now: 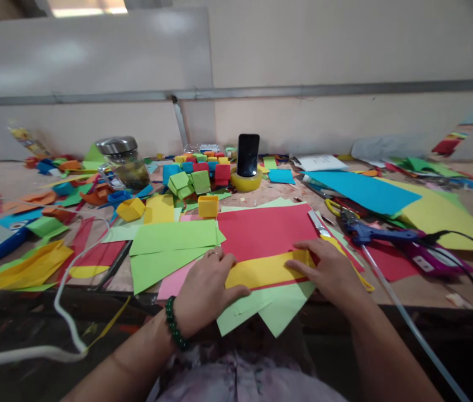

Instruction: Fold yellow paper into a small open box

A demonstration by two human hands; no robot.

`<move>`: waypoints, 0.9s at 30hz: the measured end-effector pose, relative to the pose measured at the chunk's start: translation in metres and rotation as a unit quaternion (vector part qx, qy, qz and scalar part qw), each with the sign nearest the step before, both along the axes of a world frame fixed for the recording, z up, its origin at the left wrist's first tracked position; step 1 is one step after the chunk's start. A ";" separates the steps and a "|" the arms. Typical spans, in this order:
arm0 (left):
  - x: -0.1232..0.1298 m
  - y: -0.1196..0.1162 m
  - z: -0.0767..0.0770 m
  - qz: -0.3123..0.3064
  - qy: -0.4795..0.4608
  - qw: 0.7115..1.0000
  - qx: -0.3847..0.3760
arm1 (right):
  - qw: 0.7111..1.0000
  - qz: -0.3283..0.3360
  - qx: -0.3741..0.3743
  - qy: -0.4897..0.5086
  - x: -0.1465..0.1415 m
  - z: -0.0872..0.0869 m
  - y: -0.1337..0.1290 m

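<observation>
A yellow paper strip (261,271) lies across the lower part of a red sheet (270,226), over pale green sheets. My left hand (213,282) rests at the strip's left end, thumb spread from the other fingers. At the strip's right end, my right hand (324,268) has its thumb and fingers around a raised, folded part of the yellow paper. A cutter knife (318,223) lies just beyond my right hand. Light green sheets (171,237) are left of the red one, and a small yellow paper box (208,206) stands behind.
A phone (248,155) stands in a yellow tape roll (246,180) behind the sheets. Paper cubes (200,181) and a glass jar (125,164) are at back left. To the right lie a blue glue gun (378,231), a blue sheet (362,190) and cables. A white cable (62,304) hangs left.
</observation>
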State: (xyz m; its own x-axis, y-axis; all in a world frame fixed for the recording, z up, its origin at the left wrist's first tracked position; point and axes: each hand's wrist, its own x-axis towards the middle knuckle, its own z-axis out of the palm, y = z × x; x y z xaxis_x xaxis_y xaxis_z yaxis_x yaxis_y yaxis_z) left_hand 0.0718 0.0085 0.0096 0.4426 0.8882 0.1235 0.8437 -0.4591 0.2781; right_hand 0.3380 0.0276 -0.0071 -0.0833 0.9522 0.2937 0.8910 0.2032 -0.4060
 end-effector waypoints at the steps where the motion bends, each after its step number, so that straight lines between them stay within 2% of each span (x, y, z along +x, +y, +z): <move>1: -0.001 0.000 0.000 0.004 -0.009 1.000 -0.014 | 1.000 0.002 0.002 0.027 0.002 -0.002 0.000; 3: -0.002 0.002 0.001 0.006 -0.028 0.999 -0.034 | 0.997 0.026 0.024 0.067 0.003 -0.005 0.001; 5: -0.003 0.004 0.002 0.004 -0.045 0.999 -0.025 | 0.991 0.043 0.095 0.079 0.002 -0.005 0.001; 8: -0.001 0.007 0.004 0.005 -0.065 0.997 0.042 | 0.967 0.044 0.235 0.086 -0.006 0.001 -0.003; 11: 0.000 0.009 0.009 -0.004 -0.077 0.988 0.135 | 0.938 0.080 0.303 0.149 -0.017 0.007 -0.012; 14: -0.005 0.008 0.012 -0.026 -0.070 0.970 0.231 | 0.931 0.138 0.273 0.197 -0.024 0.005 -0.021; 16: -0.010 0.006 0.010 -0.039 -0.047 0.960 0.273 | 0.948 0.151 0.211 0.183 -0.025 0.002 -0.023; 18: -0.015 0.004 0.004 -0.031 -0.015 0.958 0.284 | 0.966 0.168 0.139 0.138 -0.024 -0.002 -0.023; 20: -0.020 0.001 -0.004 -0.019 0.015 0.962 0.271 | 0.970 0.206 0.086 0.093 -0.023 -0.004 -0.020; 23: -0.028 -0.006 -0.012 -0.016 0.030 0.962 0.270 | 0.967 0.239 0.061 0.057 -0.023 -0.005 -0.017; 27: -0.036 -0.016 -0.012 0.031 0.013 0.951 0.307 | 0.973 0.228 0.007 0.037 -0.024 0.003 -0.018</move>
